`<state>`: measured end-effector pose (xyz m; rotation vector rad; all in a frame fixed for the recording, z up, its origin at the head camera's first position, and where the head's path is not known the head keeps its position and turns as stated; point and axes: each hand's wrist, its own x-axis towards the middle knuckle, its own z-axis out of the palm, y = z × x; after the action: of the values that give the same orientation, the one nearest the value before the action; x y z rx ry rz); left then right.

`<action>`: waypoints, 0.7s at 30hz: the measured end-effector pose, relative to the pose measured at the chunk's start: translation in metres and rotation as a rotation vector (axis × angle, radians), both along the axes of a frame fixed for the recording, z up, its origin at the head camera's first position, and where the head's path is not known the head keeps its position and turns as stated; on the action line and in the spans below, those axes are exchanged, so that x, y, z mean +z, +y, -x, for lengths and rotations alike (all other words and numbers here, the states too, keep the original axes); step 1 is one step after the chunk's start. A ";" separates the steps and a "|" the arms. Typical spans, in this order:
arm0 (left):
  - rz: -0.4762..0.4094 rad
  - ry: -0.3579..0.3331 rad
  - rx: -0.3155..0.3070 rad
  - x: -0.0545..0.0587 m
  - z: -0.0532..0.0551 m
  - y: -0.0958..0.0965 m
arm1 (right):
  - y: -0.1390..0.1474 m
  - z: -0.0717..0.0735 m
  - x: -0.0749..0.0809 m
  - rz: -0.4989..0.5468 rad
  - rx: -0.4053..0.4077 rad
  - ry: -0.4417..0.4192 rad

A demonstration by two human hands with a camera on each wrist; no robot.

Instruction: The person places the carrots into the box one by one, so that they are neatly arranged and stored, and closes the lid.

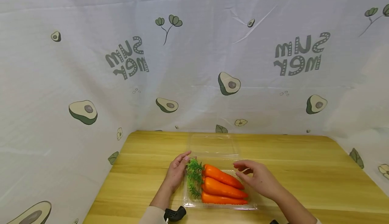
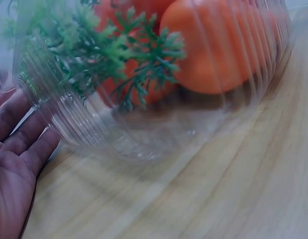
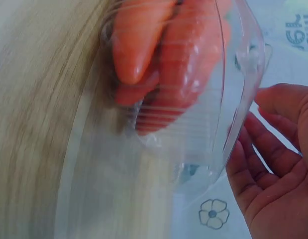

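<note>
A clear plastic clamshell box (image 1: 222,206) lies on the table with its lid (image 1: 212,145) folded open toward the back. Inside it, three orange carrots (image 1: 225,187) lie side by side, green leafy tops (image 1: 193,176) to the left and tips to the right. My left hand (image 1: 176,172) is at the box's left side near the back corner, its fingers extended along the ribbed wall. At the right side, my right hand (image 1: 258,178) has its thumb and fingers parted and gently bent. In the right wrist view, its fingertips (image 3: 265,94) are right at the box's rim.
The wooden table (image 1: 304,170) carries the box near its front middle. A white curtain (image 1: 194,58) printed with avocados stands behind the table and along both sides. A black strap piece (image 1: 175,214) sits by the left wrist.
</note>
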<state>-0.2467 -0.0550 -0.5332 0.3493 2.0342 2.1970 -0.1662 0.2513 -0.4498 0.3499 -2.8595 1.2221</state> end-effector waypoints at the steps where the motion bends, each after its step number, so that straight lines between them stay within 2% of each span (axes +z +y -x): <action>1: -0.001 -0.011 0.003 0.000 0.000 0.000 | 0.001 0.000 0.000 0.020 -0.029 0.002; 8: -0.006 -0.051 -0.004 0.002 0.002 0.001 | 0.012 0.004 -0.005 0.132 -0.184 -0.023; 13: -0.008 -0.079 -0.036 0.004 0.005 -0.001 | 0.023 0.012 -0.010 0.205 -0.253 -0.114; 18: 0.042 -0.110 -0.119 0.013 0.015 -0.011 | 0.039 0.024 -0.015 0.422 -0.196 -0.307; 21: 0.077 -0.184 -0.178 0.023 0.022 -0.018 | 0.050 0.032 -0.017 0.556 -0.129 -0.449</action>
<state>-0.2691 -0.0731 -0.5099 0.2954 1.9050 1.9636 -0.1980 0.3013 -0.4668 -0.1405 -2.6144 2.2032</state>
